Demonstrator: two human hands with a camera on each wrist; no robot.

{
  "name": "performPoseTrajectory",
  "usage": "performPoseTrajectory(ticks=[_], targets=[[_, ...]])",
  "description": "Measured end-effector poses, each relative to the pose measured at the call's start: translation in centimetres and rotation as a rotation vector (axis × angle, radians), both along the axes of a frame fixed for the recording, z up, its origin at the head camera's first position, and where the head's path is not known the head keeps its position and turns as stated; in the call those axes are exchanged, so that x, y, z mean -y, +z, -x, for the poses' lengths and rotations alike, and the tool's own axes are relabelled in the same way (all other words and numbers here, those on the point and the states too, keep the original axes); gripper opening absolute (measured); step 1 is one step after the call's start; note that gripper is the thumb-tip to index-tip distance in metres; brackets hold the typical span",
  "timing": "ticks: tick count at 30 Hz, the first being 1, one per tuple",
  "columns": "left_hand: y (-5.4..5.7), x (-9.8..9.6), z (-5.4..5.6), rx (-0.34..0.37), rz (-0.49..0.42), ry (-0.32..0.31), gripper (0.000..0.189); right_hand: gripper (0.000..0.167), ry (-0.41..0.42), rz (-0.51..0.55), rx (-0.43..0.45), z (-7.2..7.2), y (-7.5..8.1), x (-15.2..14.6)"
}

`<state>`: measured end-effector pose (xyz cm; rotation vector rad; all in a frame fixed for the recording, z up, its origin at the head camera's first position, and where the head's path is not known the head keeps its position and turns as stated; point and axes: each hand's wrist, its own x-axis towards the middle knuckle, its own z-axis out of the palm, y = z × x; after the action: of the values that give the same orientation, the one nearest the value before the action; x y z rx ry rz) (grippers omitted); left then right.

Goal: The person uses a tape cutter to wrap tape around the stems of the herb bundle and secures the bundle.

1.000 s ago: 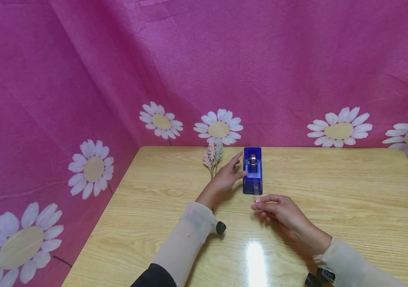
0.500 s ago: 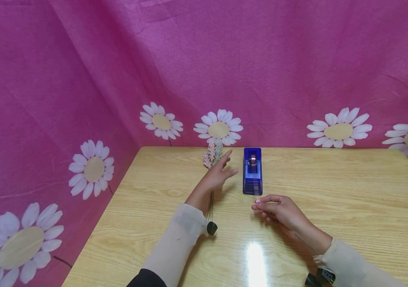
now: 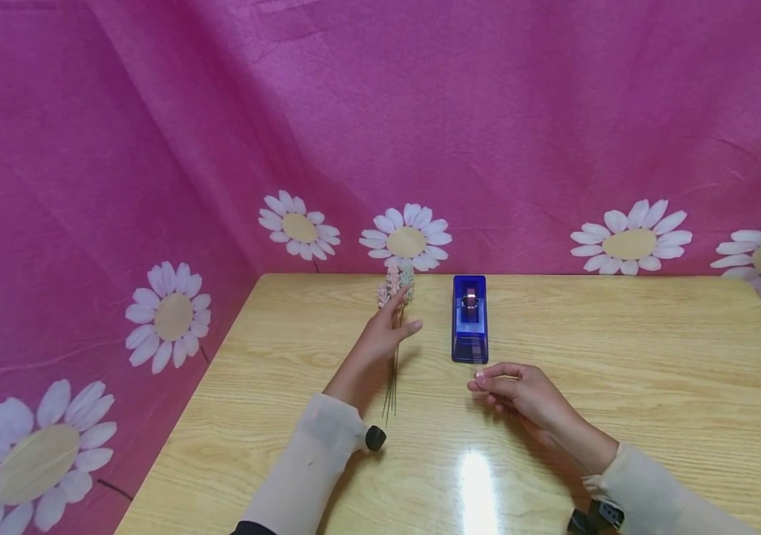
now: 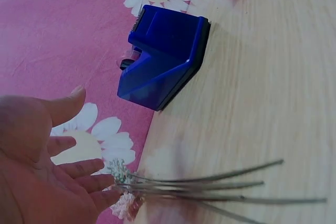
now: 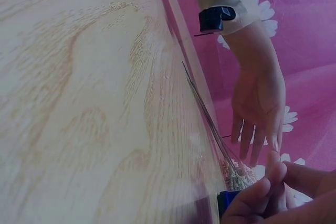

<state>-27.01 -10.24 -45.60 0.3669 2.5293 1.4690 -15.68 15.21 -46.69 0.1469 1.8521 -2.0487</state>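
Observation:
A blue tape dispenser [image 3: 470, 343] with a roll of tape stands near the table's back edge. From its front a short strip of clear tape [image 3: 477, 365] reaches to my right hand [image 3: 529, 397], whose thumb and index finger pinch the end. My left hand [image 3: 377, 336], fingers spread and straight, hovers by a small bunch of artificial flowers [image 3: 406, 276] with pink and pale green heads and thin stems. In the left wrist view no object is in the left palm, and the stems [image 4: 236, 184] lie just beyond the fingertips. Whether the fingers touch the flowers I cannot tell.
A light wood-grain table [image 3: 621, 349] carries these things. Behind it and along its left side hangs a pink cloth [image 3: 501, 134] printed with large white daisies. A lamp reflection shines on the tabletop near the front.
My left hand has let go of the tape dispenser's left side and moved left, over to the flower bunch. The right hand stays in place with the tape end. The dispenser has not moved.

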Motion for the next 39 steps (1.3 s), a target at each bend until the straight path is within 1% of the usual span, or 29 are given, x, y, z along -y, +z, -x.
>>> performPoseTrajectory(ticks=[3,4,11,13,16,19,22,27,33,35,39], targets=[[-0.1,0.3,-0.2,-0.007,-0.005,0.041,0.075,0.01,-0.004,0.008,0.006,0.0,0.0,0.0],[-0.1,0.4,-0.3,0.0,-0.02,0.056,0.075,0.009,-0.005,0.01,0.008,0.0,0.0,0.0],[-1.3,1.1,-0.9,0.1,-0.147,0.148,0.081,0.007,-0.005,0.019,0.004,0.0,-0.2,0.0],[-1.5,1.2,-1.0,0.128,-0.167,0.175,0.083,0.007,-0.003,0.018,-0.003,0.0,-0.3,-0.1],[-2.0,1.4,-1.2,0.166,-0.167,0.208,0.085,0.008,0.002,0.013,-0.008,0.0,-0.3,-0.1],[-2.4,1.5,-1.4,0.182,-0.135,0.228,0.087,0.008,0.001,0.013,-0.007,0.0,-0.3,-0.1],[-2.7,1.6,-1.6,0.183,-0.094,0.236,0.09,0.008,0.005,0.018,-0.009,0.0,-0.3,0.0],[-2.9,1.5,-2.1,0.142,0.019,0.233,0.092,0.011,0.004,0.012,-0.007,-0.1,-0.2,0.0],[-2.9,1.6,-3.0,0.09,0.14,0.208,0.088,0.011,0.004,-0.003,-0.008,-0.1,-0.2,0.0],[-3.0,1.7,-3.2,0.066,0.167,0.199,0.083,0.012,0.003,-0.006,-0.008,0.0,-0.2,0.0],[-3.2,1.9,-3.3,0.011,0.203,0.185,0.06,0.013,0.005,-0.011,-0.005,0.0,-0.3,0.0]])
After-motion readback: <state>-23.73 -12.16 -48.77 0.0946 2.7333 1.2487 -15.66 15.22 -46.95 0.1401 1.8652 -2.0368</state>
